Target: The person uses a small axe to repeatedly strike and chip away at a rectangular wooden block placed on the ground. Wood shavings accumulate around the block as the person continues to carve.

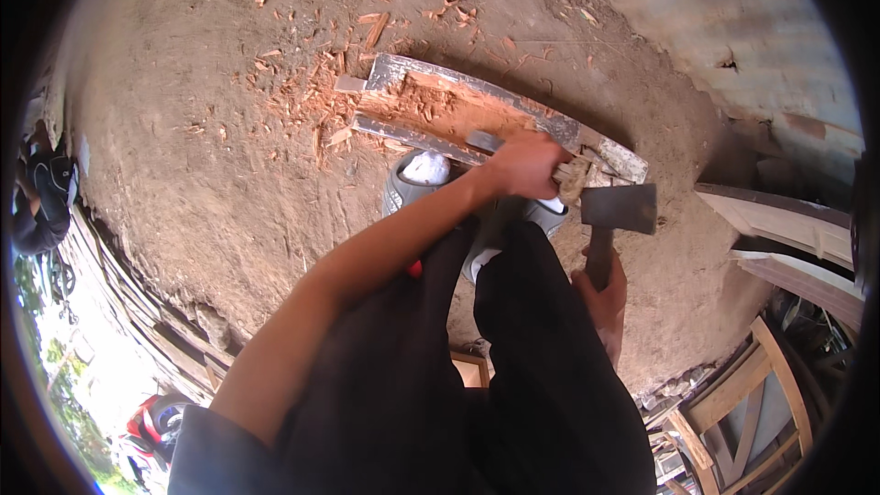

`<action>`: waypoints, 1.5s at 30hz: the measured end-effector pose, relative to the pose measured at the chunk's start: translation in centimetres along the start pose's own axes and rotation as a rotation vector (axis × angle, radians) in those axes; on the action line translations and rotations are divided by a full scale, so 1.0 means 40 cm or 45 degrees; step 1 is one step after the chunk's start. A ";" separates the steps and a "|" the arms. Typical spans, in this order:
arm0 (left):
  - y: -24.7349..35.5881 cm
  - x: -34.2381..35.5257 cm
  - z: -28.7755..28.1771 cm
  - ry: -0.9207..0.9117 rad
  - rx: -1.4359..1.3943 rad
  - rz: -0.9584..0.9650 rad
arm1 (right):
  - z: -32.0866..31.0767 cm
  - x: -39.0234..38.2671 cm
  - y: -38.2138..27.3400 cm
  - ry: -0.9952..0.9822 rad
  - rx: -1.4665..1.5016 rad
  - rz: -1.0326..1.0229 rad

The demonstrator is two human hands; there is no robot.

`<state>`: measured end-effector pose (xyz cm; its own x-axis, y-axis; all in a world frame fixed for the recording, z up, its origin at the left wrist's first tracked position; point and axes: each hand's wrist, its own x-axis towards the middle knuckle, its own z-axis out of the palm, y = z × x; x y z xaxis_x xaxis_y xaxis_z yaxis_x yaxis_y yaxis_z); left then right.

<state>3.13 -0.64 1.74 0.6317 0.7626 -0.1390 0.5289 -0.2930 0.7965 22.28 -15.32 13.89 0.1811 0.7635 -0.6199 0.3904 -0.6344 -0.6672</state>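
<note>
The fingers of the left hand (529, 165) are clamped around a chisel (484, 140), its flat grey blade showing to the left of the fist and the frayed, pale butt of its handle to the right. The back of this hand faces up, and the left forearm (403, 234) slants across the left leg from a bent elbow. The fingers of the right hand (605, 293), lower and farther right, are wrapped around the brown handle of a hatchet-like tool (620, 209); its dark, flat, squarish head stands uppermost, just beside the chisel's butt.

Beneath and beyond the left hand, the long piece of wood (500, 116) lies aslant on the ground in front of the person's grey shoes (403, 191). Its trough-like hollow is raw, rough and orange-brown between walls coated in worn, chipped grey. The blade lies over the near wall; whether its edge touches wood cannot be told. Splintery wood chips (376, 29) fill part of the hollow and scatter across the brown, gritty dirt floor (229, 238). Farther out stand weathered metal sheets (724, 27) at upper right and an angular wooden frame (788, 383) at lower right.
</note>
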 end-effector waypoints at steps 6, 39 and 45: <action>0.016 0.039 0.040 -0.232 -0.439 0.145 | -0.023 -0.016 -0.020 0.073 0.207 0.212; 0.006 0.061 0.015 -0.247 -0.387 -0.162 | -0.041 -0.001 -0.027 0.020 0.137 0.089; 0.026 0.059 0.025 -0.238 -0.316 -0.203 | 0.037 -0.001 -0.030 0.405 0.335 0.138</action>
<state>5.74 0.26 1.65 0.6573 0.6620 -0.3600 0.4895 -0.0119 0.8719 20.46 -14.78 14.12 0.4940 0.6640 -0.5613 0.1177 -0.6907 -0.7135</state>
